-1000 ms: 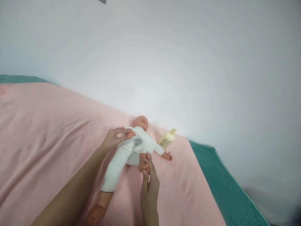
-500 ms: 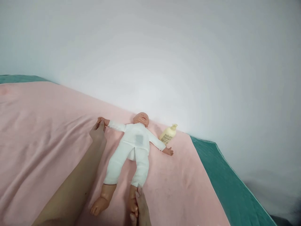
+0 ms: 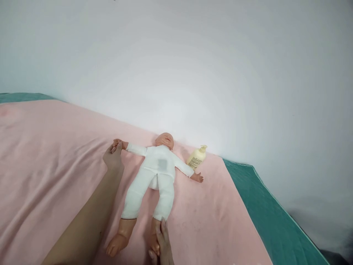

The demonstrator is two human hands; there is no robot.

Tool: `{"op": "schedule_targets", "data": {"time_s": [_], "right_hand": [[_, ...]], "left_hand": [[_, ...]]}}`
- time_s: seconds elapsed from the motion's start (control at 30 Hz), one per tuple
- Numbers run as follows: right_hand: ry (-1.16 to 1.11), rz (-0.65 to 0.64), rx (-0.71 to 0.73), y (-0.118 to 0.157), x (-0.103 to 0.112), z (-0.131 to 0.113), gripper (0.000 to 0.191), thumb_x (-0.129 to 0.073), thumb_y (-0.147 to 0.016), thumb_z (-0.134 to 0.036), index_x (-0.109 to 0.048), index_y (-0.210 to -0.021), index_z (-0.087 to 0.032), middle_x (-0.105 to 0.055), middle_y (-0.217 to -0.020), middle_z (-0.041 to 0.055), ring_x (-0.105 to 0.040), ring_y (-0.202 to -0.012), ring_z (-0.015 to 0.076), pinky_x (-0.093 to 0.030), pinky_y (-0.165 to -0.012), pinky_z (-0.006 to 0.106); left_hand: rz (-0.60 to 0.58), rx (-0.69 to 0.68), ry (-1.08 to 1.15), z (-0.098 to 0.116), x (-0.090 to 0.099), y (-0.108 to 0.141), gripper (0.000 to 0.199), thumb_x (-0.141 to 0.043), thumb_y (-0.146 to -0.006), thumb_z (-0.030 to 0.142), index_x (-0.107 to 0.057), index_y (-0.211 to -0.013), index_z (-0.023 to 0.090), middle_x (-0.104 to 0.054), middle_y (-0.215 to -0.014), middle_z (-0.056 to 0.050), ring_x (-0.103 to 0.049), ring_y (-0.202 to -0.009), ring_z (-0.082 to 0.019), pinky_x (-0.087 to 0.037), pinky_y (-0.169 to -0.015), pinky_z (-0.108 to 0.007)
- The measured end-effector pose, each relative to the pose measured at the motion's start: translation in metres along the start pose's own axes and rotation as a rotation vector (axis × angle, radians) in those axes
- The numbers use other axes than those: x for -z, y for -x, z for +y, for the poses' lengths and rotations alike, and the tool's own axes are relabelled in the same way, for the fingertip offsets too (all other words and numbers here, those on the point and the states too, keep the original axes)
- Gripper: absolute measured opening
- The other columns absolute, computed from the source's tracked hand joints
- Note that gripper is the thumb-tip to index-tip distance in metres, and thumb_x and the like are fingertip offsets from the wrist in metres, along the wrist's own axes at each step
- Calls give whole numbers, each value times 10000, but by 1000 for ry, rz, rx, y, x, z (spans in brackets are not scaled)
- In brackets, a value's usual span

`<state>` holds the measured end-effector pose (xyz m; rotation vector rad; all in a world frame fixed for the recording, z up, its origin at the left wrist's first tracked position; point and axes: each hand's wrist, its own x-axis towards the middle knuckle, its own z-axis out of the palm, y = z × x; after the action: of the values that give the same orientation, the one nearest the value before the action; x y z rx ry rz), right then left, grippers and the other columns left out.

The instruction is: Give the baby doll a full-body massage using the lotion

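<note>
Pump bottle beside the doll

We see one container, the pale yellow pump bottle, near the doll's outstretched arm; we cannot tell what its opaque walls hold. The doll lies face up on the pink cloth, limbs spread. Our left hand pinches one of its hands; our right hand clasps the foot diagonally opposite.

Doll torso — matt cloth, bottle — smooth plastic
</note>
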<state>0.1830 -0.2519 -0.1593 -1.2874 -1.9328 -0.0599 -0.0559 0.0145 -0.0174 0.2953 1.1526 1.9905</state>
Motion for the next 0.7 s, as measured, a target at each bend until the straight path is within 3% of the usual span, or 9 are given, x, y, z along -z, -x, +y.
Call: {"op": "schedule_targets", "data": {"time_s": [0.13, 0.27, 0.37, 0.53, 0.7], "right_hand": [[-117, 120, -152, -28, 15, -24, 468, -435, -963, -388, -357, -1424, -373, -491, -1389, 12, -567, -1170, 256, -594, -828, 339], [-236, 189, -397, -82, 37, -58, 465, -361, -994, -301, -301, -1453, -348, -399, -1466, 12, -444, -1296, 214, -529, -949, 355], [-203, 125, -350, -125, 52, -66, 415, -348, -993, -293, -432, -1400, -287, -390, -1475, 33, -364, -1355, 228, -400, -1076, 434], [-292, 175, -312, -173, 56, -61, 405, -376, -984, -299, -465, -1376, -251, -432, -1450, 61, -377, -1352, 221, -397, -1078, 436], [-355, 154, -373, -191, 56, -60, 399, -410, -974, -307, -476, -1364, -262, -430, -1453, 54, -375, -1355, 208, -427, -1056, 388]], "left_hand": [[-144, -162, -112, 17, -7, 23, 361, -766, -664, 256, -692, -992, 125, -702, -1016, -90, -652, -1002, -221, -505, -949, -339], [-437, -326, -267, 24, -10, 45, 300, -739, -681, 276, -720, -957, 158, -719, -1009, -72, -660, -981, -245, -508, -930, -376], [-653, -405, -466, 21, -10, 53, 279, -744, -689, 344, -742, -936, 213, -727, -1018, -45, -630, -1053, -258, -451, -990, -397], [-1071, -658, -628, 10, -13, 53, 199, -710, -734, 381, -753, -890, 264, -740, -988, -24, -656, -1004, -225, -310, -1093, -433], [-1249, -768, -709, 6, -15, 54, 136, -655, -791, 338, -749, -854, 263, -740, -988, -44, -650, -1017, -231, -322, -1061, -443]]}}
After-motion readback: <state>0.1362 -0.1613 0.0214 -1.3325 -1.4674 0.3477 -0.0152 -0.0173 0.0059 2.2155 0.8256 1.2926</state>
